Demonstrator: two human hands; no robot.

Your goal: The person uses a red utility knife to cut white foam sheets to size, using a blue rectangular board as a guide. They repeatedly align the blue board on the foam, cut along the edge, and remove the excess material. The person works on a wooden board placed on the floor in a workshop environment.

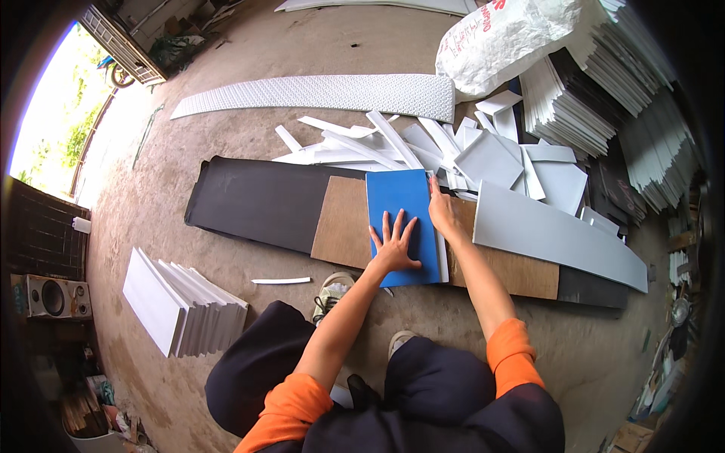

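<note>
A blue rectangular sheet (404,195) lies on a brown wooden board (340,219). Pale sheet material (443,264) shows along its right edge. My left hand (394,245) presses flat on the blue sheet, fingers spread. At the sheet's upper right edge is my right hand (442,208), its fingers curled and the index finger stretched along the edge. Whatever sits inside that grip is too small and hidden to name. The wooden board rests on a long black panel (257,200). To the right, a grey-white panel (544,234) overlaps the wood.
White and grey offcuts (483,158) are heaped beyond the board, behind them a long textured white sheet (317,94). A stack of white panels (181,306) stands at left near a loose strip (281,281). A white sack (506,45) and sheet stacks (563,102) crowd the far right.
</note>
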